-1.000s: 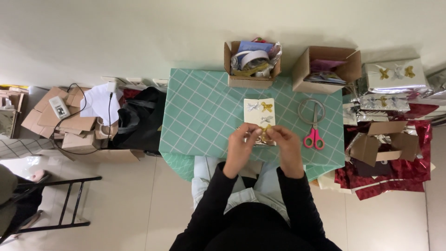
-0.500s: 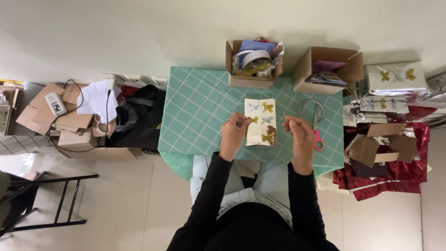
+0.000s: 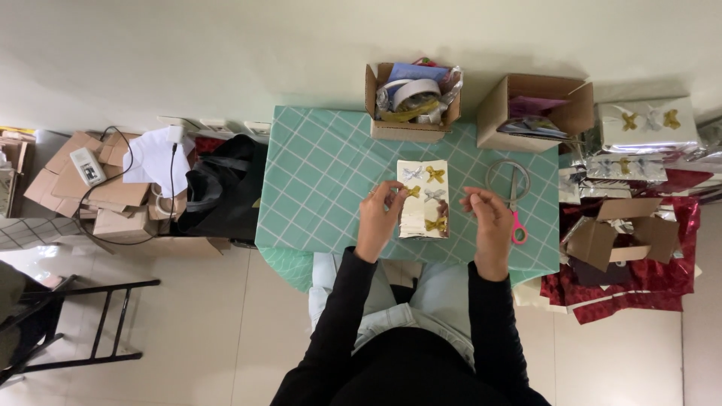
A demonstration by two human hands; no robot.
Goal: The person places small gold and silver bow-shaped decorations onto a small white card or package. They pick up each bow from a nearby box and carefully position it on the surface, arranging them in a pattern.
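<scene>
A small cream gift box (image 3: 423, 199) lies on the teal checked tablecloth (image 3: 323, 180), with gold and silver bows stuck on its top. My left hand (image 3: 380, 218) is at the box's left edge, pinching a small gold bow (image 3: 413, 191) between its fingertips. My right hand (image 3: 487, 218) is to the right of the box, fingers curled with thumb and forefinger pinched; what it holds is too small to tell. Pink-handled scissors (image 3: 516, 210) lie just right of that hand, across a tape ring (image 3: 505, 178).
Two open cardboard boxes stand at the table's far edge, one with tape rolls (image 3: 411, 101), one with papers (image 3: 534, 113). Wrapped gifts (image 3: 643, 128) and red foil sheets pile up at the right. A black bag (image 3: 222, 188), flat cartons and a chair (image 3: 68, 323) are on the left.
My hands were together over the box's near end a second ago. They have spread apart, the left to the box's left edge with a gold bow, the right toward the scissors.
</scene>
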